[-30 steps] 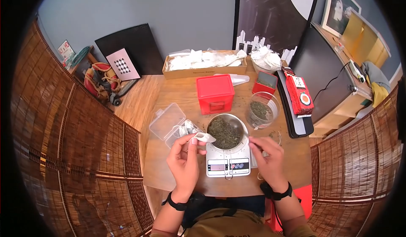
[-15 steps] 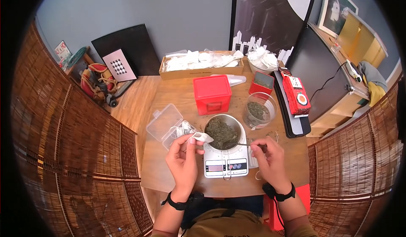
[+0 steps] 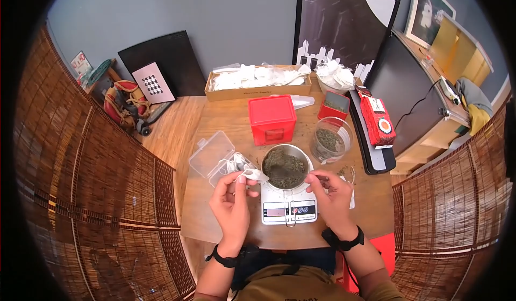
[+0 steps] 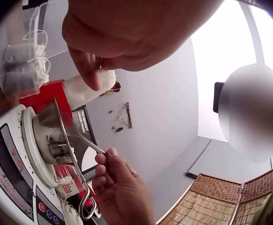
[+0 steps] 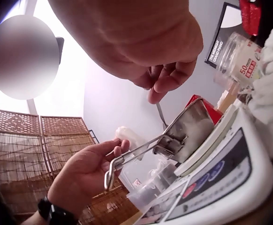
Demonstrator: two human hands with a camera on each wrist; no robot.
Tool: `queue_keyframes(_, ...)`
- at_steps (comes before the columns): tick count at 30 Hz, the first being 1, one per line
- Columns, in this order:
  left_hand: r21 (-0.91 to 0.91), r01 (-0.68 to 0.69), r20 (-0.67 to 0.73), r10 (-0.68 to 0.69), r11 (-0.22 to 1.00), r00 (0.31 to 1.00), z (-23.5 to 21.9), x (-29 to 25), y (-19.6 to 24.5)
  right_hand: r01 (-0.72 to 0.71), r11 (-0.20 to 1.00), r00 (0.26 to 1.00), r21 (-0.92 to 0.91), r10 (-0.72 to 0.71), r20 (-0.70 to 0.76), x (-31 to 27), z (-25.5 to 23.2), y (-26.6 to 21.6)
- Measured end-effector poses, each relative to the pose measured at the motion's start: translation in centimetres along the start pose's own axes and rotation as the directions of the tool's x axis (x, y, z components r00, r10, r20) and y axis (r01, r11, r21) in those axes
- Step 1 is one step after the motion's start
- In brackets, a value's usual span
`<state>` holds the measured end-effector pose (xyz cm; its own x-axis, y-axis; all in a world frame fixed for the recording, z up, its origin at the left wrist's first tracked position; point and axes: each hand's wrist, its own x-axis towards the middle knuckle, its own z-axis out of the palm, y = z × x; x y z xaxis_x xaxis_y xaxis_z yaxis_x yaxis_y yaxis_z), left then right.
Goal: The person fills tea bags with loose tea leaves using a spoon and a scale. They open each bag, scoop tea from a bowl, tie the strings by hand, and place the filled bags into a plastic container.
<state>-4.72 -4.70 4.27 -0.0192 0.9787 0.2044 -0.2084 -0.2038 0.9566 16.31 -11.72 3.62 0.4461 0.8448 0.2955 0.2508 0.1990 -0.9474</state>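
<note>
Pouch (image 3: 254, 175), white & soft, is in L hand (image 3: 231, 208), grip clamped on it btwn thumb & fingers, held at left rim of steel pot (image 5: 192, 131); can't tell if the two touch. R hand (image 3: 334, 199) has its grip pinched on thin metal utensil (image 4: 92, 144), thumb vs. fingers, right by pot's right side; utensil slants over the rim, far end hidden. Pot is part-filled w/ dried dark-green leaves (image 3: 285, 172) & stands upright on white kitchen scale (image 3: 269, 198), wire handle (image 5: 139, 153) sticking out twd person. Display on scale too small to read. Left of pot, near L hand: clear plastic box (image 3: 207, 148), lid flipped back, w/ white stringed bags (image 3: 235, 163) in it. Behind pot: lidded red box (image 3: 272, 119). Right & behind: clear cup (image 3: 345, 135) w/ some leaves, then small red tin (image 3: 331, 113), also w/ leaves. Back of worktop (image 3: 199, 215) has cardboard tray (image 3: 258, 92) full of white items + bowl heaped w/ more white stuff (image 3: 336, 76). Red packet (image 3: 378, 119) lies at far right on a long black item (image 3: 371, 148). Leaf crumbs on worktop btwn cup & R hand.
</note>
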Motion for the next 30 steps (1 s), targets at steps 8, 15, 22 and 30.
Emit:
queue_keyframes(8, -0.023, 0.016, 0.009, -0.016, 1.000, 1.000, 0.3, -0.5, -0.3, -0.016, 0.996, 0.997, 0.089, 0.023, -0.070, 0.6, 1.0, -0.3)
queue_keyframes(15, -0.048, 0.022, 0.008, -0.021, 0.999, 1.000, 0.1, -0.7, -0.5, -0.015, 0.999, 0.995, 0.035, 0.019, -0.096, 0.7, -0.2, 0.4)
queue_keyframes(22, -0.059, 0.051, 0.036, -0.049, 0.997, 0.998, 0.8, -1.1, -0.9, 0.037, 0.984, 0.995, -0.172, -0.020, 0.100, -0.8, -2.8, -1.6)
queue_keyframes(30, -0.051, 0.030, 0.058, -0.027, 0.998, 0.998, 1.7, -0.9, -0.7, 0.168, 0.955, 0.979, -0.243, -0.190, -0.072, 0.2, -3.0, -1.6)
